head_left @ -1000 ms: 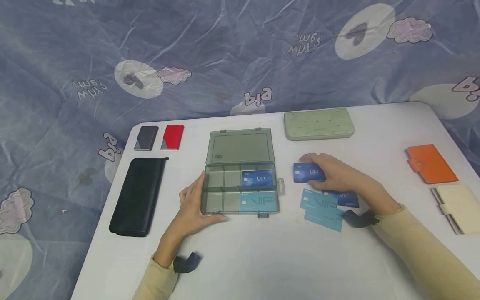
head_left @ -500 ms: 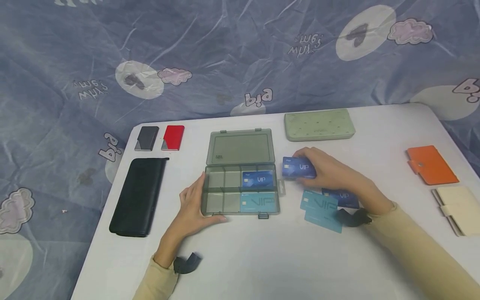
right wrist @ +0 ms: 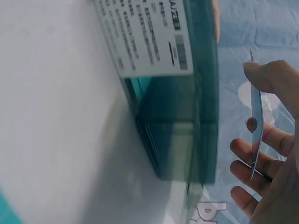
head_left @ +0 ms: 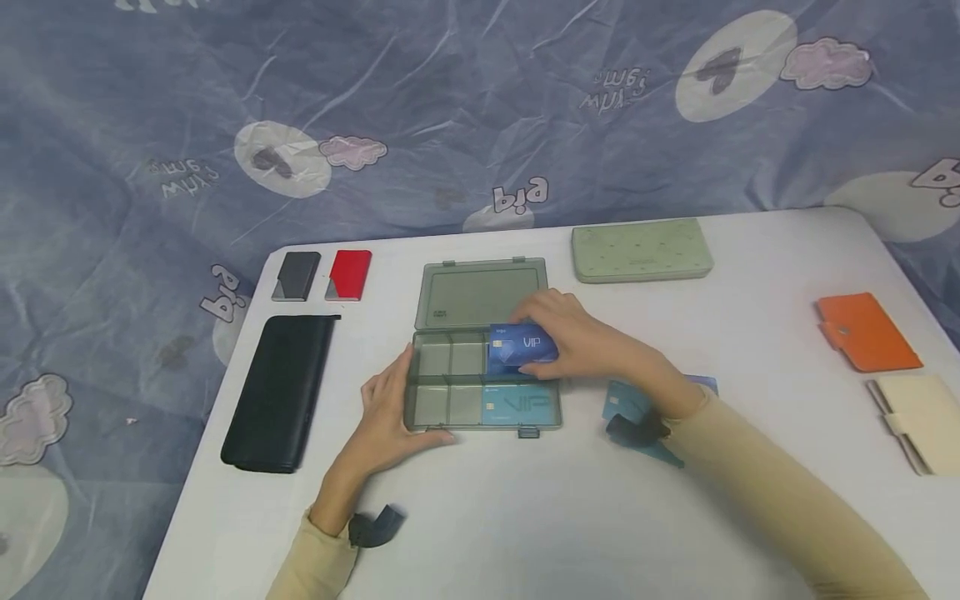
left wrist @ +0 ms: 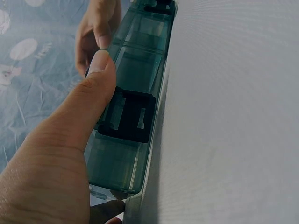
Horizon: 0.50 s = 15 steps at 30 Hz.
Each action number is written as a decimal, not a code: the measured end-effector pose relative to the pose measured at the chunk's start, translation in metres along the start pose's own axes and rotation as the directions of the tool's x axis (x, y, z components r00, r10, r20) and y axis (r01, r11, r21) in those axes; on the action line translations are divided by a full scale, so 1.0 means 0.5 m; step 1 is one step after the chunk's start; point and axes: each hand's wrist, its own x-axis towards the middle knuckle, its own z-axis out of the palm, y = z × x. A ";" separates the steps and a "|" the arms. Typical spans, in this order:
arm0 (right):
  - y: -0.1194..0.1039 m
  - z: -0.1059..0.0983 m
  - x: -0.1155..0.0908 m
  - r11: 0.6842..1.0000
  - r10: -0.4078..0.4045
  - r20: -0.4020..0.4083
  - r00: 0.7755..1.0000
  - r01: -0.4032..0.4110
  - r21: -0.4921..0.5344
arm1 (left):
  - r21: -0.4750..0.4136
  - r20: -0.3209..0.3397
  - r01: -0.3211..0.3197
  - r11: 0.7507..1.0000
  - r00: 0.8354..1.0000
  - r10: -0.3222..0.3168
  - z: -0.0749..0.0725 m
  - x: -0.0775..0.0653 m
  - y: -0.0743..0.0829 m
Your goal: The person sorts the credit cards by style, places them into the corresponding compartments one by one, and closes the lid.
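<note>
My right hand [head_left: 585,337] pinches a blue VIP card [head_left: 513,340] between thumb and fingers, over the back right compartment of a clear green divided plastic box [head_left: 429,404]. The held card shows edge-on in the right wrist view [right wrist: 256,126]. Beneath it, another blue card [head_left: 501,370] in that compartment is mostly covered. A light blue VIP card [head_left: 517,406] lies in the front right compartment. My left hand [head_left: 382,412] holds the box at its front left corner, fingers along the left side and thumb at the front. In the left wrist view, the thumb [left wrist: 100,70] lies over the rim near a latch [left wrist: 131,116].
The box's lid [head_left: 480,296] lies open behind it. Right of the box, light blue cards [head_left: 626,396] and a blue card [head_left: 705,382] are partly under my right arm. Around stand a green case [head_left: 641,250], black wallet [head_left: 281,392], red holder [head_left: 350,273], grey holder [head_left: 297,275], orange wallet [head_left: 870,329] and cream wallet [head_left: 918,421].
My right hand has carried the blue card left from beside the loose cards to over the box's back right compartment. My left hand and the box have stayed put.
</note>
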 end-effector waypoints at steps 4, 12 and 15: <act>0.002 0.021 0.017 1.000 -0.002 0.001 1.000 0.002 0.002 | -0.001 0.003 0.000 1.000 1.000 0.000 0.002 0.001 0.000; 0.018 0.049 0.018 0.999 0.037 0.033 0.999 -0.035 -0.041 | 0.002 0.004 0.007 1.000 1.000 -0.007 0.001 0.003 0.002; 0.023 0.048 0.005 0.997 0.030 0.025 0.999 -0.028 -0.072 | 0.005 0.003 0.003 1.000 1.000 -0.003 0.001 0.002 0.001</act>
